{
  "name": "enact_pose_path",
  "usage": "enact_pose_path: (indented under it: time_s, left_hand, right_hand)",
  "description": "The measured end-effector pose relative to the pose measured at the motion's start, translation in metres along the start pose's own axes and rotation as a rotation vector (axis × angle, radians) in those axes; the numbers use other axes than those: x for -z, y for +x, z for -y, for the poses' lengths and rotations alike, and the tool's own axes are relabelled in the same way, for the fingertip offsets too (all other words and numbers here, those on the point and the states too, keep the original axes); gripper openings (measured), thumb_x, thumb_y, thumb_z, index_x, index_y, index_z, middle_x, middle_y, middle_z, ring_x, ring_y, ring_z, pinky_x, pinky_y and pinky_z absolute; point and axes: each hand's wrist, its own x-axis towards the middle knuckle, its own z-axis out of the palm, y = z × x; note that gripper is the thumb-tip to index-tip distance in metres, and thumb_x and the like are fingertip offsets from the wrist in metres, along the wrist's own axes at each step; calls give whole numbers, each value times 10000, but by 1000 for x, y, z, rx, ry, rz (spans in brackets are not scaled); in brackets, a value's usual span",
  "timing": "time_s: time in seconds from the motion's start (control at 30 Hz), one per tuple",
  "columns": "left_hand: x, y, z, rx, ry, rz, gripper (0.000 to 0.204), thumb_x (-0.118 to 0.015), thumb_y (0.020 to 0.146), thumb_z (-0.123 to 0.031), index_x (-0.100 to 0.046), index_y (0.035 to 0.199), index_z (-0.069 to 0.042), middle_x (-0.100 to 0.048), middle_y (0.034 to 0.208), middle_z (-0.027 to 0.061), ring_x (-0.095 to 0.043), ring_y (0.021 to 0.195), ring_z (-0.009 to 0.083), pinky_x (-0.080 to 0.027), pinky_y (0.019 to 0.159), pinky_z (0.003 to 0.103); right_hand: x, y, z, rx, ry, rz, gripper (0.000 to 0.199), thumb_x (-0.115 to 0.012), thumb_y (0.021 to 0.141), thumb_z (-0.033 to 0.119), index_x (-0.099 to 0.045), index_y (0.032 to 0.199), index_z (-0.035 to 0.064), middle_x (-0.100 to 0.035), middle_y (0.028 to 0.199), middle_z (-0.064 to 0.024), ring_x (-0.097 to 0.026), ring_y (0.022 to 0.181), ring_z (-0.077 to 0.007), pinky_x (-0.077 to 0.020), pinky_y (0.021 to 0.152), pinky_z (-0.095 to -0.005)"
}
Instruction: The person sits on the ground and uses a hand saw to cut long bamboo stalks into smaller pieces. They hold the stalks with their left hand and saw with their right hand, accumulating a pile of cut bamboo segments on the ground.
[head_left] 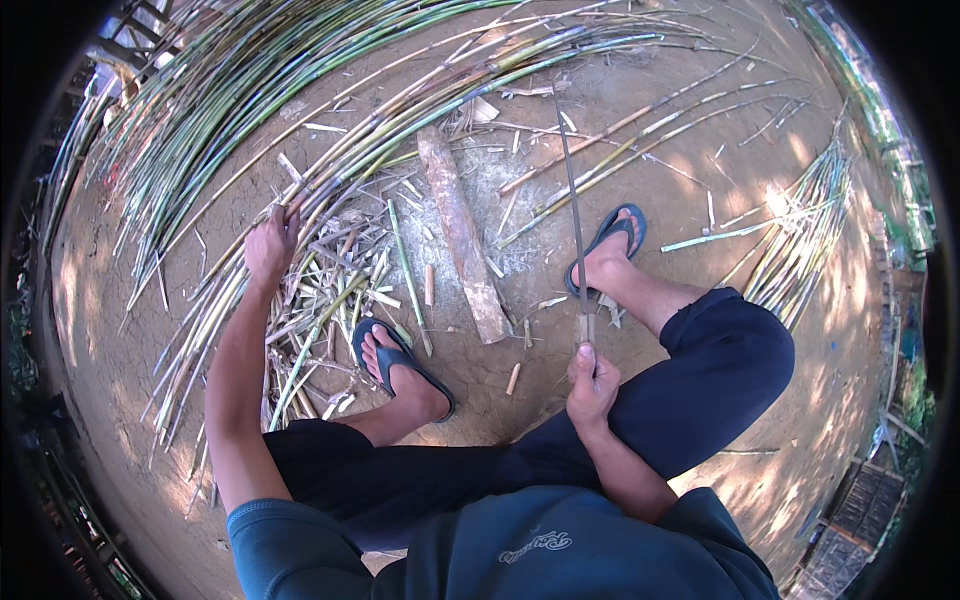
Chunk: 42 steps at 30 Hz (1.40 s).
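Observation:
My left hand (271, 243) reaches out to the left and closes around the end of a thin bamboo stalk (330, 175) in the big pile. My right hand (590, 385) grips the handle of a long, narrow blade (571, 190) that points away from me over the ground. A wooden chopping block (460, 232) lies on the dirt between my feet. I am seated with both feet in dark flip-flops, the left foot (395, 365) near the cut scraps and the right foot (605, 255) beside the blade.
A large pile of long green and yellow bamboo stalks (250, 90) fans across the left and top. Short cut pieces and shavings (330, 290) litter the ground by my left foot. A smaller bundle of stalks (800, 235) lies at the right. Fencing runs along the edges.

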Motion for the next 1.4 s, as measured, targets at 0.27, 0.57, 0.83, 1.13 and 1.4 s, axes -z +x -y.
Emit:
enact_pose_path:
  time_s: [0.27,0.57,0.83,1.13,1.4]
  left_hand:
    - [99,13,-136,-63,-67,18,304,-580,909,-369,-589,897,-65,-660,718,216,-657,637,386,-510,581,496]
    - [73,97,-331,-111,-426,5,354,-588,903,-390,-658,1027,-66,-689,777,189,-677,713,351,-529,660,467]
    - [-1,91,-278,-229,-256,35,731,-547,862,-589,-443,1390,-94,-446,1391,158,-414,1301,322,-330,1069,497]
    - [-73,-124,24,252,39,751,920,-673,769,-575,-331,1428,-32,-458,1388,241,-475,1267,365,-377,1058,479]
    - [-137,-134,31,418,-53,772,562,-612,854,-457,-518,1303,-134,-507,1352,181,-409,1313,383,-319,1039,600]
  right_hand:
    - [20,-9,6,147,-60,-72,472,-550,962,346,-462,640,13,-392,527,-34,-384,500,-123,-302,481,-336]
    - [43,-10,21,287,-103,-123,434,-548,953,327,-492,669,4,-419,546,-73,-402,471,-163,-306,472,-340]
    - [36,-9,11,170,21,-104,464,-517,968,336,-472,634,18,-400,513,-14,-385,483,-102,-295,464,-309]
    - [28,-13,12,100,117,-5,474,-526,969,341,-468,621,25,-406,513,6,-369,489,-82,-276,464,-301]
    - [21,-15,5,129,-2,27,447,-567,951,339,-501,649,16,-394,514,-12,-363,493,-91,-289,467,-313]
